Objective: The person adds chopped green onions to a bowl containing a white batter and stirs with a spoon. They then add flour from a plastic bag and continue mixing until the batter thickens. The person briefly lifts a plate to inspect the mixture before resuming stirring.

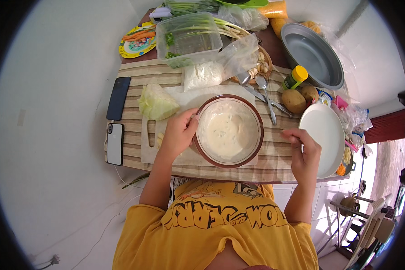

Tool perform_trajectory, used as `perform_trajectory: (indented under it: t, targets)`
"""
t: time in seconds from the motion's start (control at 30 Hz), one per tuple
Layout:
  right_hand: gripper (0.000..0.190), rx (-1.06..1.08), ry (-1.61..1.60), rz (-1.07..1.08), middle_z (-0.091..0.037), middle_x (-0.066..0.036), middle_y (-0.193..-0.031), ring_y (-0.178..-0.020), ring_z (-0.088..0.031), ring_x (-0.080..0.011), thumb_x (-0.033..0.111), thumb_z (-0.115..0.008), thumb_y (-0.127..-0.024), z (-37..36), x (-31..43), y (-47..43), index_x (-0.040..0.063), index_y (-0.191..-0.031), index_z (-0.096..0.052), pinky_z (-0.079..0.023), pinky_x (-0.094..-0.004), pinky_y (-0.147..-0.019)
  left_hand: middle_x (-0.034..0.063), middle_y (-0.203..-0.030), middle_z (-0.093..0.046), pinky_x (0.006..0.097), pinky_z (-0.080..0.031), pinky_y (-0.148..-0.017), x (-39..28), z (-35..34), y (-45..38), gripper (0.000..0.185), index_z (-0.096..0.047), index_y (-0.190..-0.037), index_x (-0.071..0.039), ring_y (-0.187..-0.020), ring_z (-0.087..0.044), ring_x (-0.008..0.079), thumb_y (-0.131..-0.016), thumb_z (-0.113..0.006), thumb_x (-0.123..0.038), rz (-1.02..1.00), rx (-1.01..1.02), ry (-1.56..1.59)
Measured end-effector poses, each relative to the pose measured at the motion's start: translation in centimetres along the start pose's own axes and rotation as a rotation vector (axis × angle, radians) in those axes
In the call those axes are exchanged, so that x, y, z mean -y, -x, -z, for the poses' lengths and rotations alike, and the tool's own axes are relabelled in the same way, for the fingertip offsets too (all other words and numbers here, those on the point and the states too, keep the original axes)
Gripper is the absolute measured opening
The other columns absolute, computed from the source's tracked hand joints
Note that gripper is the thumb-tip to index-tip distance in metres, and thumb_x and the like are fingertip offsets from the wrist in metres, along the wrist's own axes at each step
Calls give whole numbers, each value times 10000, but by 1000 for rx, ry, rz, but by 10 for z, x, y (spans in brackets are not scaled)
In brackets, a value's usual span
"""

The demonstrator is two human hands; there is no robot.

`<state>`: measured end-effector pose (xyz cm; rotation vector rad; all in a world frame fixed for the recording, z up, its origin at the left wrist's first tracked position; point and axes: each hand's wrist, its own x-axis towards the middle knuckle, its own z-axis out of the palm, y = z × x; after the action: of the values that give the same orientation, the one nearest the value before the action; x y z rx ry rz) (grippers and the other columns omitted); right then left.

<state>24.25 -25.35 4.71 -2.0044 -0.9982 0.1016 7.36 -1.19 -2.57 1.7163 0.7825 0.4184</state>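
My left hand (180, 133) grips the left rim of a brown-rimmed bowl (261, 135), thumb over the edge. Inside the bowl is a thick, cream-coloured batter (224, 135) with green flecks. The bowl rests on a white cutting board (168, 158). To its right, my right hand (303, 148) is raised beside the white oval plate (327, 135), its fingers curled and slightly blurred. I cannot make out anything between those fingers. A cabbage piece (158, 103) lies on the board beyond my left hand.
Beyond the bowl are a bag of white powder (202, 76), a clear plastic container (189, 40), a spoon (268, 101), and a knife (281, 108). Potatoes (293, 100), a yellow-capped jar (295, 77) and a grey basin (312, 55) stand right. Two phones (118, 98) lie left.
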Motion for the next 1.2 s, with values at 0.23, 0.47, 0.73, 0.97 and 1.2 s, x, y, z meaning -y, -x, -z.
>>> perform_trajectory:
  t: [0.23, 0.47, 0.73, 0.97, 1.2]
  targets:
    - [113, -50, 0, -70, -691, -140, -808, -774, -680, -227, 9, -519, -909, -8, -14, -6, 4, -959, -621, -496, -290, -676, 53, -659, -604, 237, -395, -424, 0, 1, -1, 258, -602, -1136, 37, -454, -484, 63, -934, -541, -111, -22, 7, 17]
    - [171, 67, -458, -471, -700, -119, -772, -766, -653, -127, 87, -468, -952, -36, -31, 17, -3, -966, -613, -465, -263, -677, 42, -640, -595, 236, -392, -422, 3, 1, -1, 249, -610, -1127, 32, -446, -475, 61, -934, -543, -111, -4, -1, 22]
    - [194, -70, -521, -317, -704, -112, -864, -812, -628, -126, 134, -461, -991, -53, -37, 8, -1, -1051, -587, -464, -257, -758, 41, -635, -589, 237, -394, -425, 1, 3, 1, 258, -606, -1140, 27, -445, -484, 63, -938, -540, -119, 5, 16, -1]
    - [180, 152, -485, -333, -701, -108, -860, -853, -646, -139, 115, -492, -983, -40, -25, 7, -17, -1034, -603, -475, -267, -794, 41, -640, -592, 234, -400, -432, 2, 3, -1, 259, -604, -1144, 24, -450, -486, 64, -942, -530, -121, -15, 23, 13]
    - [121, 89, -162, -1, -697, -118, -839, -810, -692, -187, 61, -558, -932, 0, 3, -7, -8, -1003, -628, -521, -273, -691, 36, -655, -606, 231, -403, -436, -2, 2, 0, 261, -601, -1151, 25, -462, -481, 54, -943, -527, -114, -5, 24, 28]
